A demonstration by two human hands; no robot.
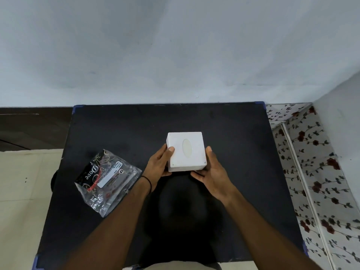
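A white square box (191, 147) with an oval opening in its top is held over the middle of the black table (120, 129). My left hand (159, 164) grips its left side, thumb on the top face. My right hand (213, 172) grips the right side and near corner, thumb up along the edge. Whether the box rests on the table or is slightly lifted is unclear.
A clear plastic pouch (107, 180) with a black "Dove" label and small items inside lies on the table to the left. A pale wall stands behind the table. Floral fabric (315, 172) covers something on the right. Tiled floor (21, 184) shows on the left.
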